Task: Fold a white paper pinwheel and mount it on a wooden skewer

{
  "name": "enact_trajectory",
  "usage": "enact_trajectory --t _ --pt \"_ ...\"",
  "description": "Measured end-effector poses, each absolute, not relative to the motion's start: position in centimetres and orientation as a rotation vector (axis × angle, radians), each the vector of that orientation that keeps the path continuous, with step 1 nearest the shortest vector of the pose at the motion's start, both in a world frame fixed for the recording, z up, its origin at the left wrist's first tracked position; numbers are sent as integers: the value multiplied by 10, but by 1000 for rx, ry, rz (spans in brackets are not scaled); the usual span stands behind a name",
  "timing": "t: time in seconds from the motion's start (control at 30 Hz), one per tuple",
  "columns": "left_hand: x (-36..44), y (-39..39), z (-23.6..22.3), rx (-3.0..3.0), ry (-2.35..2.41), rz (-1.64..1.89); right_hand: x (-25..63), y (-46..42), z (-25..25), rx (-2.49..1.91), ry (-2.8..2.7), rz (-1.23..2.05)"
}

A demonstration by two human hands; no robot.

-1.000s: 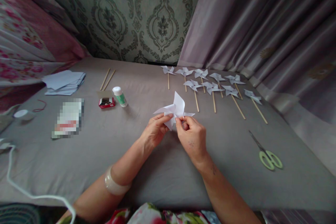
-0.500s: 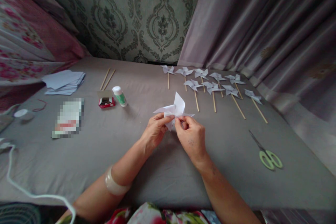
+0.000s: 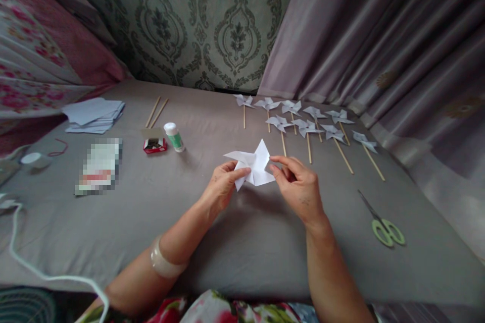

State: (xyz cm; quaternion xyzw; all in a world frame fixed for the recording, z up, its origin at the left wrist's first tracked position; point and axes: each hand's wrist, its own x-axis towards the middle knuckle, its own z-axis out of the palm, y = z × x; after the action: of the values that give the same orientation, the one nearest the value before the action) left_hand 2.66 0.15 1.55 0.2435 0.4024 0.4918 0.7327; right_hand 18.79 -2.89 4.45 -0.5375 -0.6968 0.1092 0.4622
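Observation:
A white paper pinwheel (image 3: 254,165), partly folded, is held just above the grey cloth at the centre. My left hand (image 3: 222,185) pinches its left side between thumb and fingers. My right hand (image 3: 299,185) grips its right edge with the fingertips, fingers curled. Both hands are closed on the paper. Part of the pinwheel's lower edge is hidden behind my fingers.
Several finished pinwheels on sticks (image 3: 299,123) lie at the back right. Green scissors (image 3: 382,227) rest at the right. A glue bottle (image 3: 174,137), a red box (image 3: 154,145), two sticks (image 3: 156,111), a paper stack (image 3: 94,115) and a white cord (image 3: 34,267) sit left.
My right hand has shifted right, from the pinwheel's centre to its right edge. The paper has turned and flattened a little. My left hand kept its hold.

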Motion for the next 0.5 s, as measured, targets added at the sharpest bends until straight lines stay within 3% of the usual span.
enact_trajectory --t 0.5 --pt "27 -1 11 672 891 1016 185 -28 40 -1437 -2002 308"
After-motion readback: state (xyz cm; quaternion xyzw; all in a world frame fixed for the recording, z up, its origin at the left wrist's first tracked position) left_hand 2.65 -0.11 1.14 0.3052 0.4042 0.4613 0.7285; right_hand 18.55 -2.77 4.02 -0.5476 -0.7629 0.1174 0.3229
